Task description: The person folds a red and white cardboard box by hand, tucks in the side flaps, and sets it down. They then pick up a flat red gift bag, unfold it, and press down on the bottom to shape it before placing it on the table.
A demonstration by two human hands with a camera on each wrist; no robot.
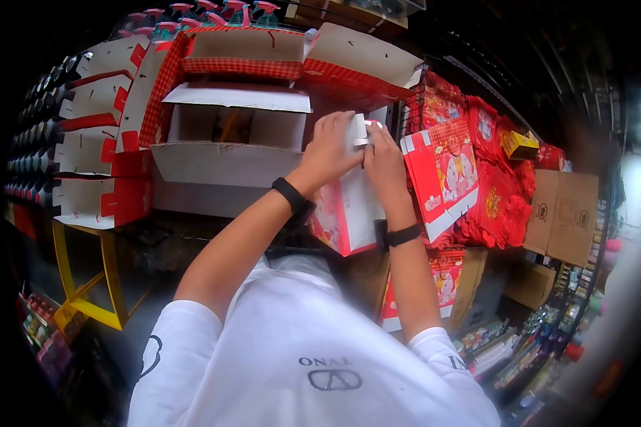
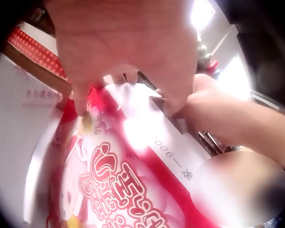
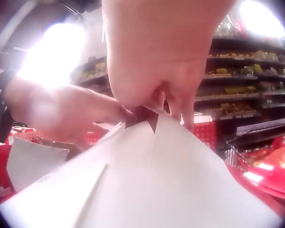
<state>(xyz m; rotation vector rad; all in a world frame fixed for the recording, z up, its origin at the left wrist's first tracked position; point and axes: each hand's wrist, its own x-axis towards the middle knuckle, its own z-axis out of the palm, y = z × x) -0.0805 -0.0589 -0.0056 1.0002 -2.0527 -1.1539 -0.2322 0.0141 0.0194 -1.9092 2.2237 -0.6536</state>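
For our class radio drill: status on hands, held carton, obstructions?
Left hand, right hand gripping carton at top. White flaps raised. Red printed box near right hand; nothing visibly blocking.

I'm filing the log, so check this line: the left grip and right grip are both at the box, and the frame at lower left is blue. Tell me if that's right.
One thing is wrong: the frame is yellow, not blue, as the head view shows. The left grip and right grip are both at the box.
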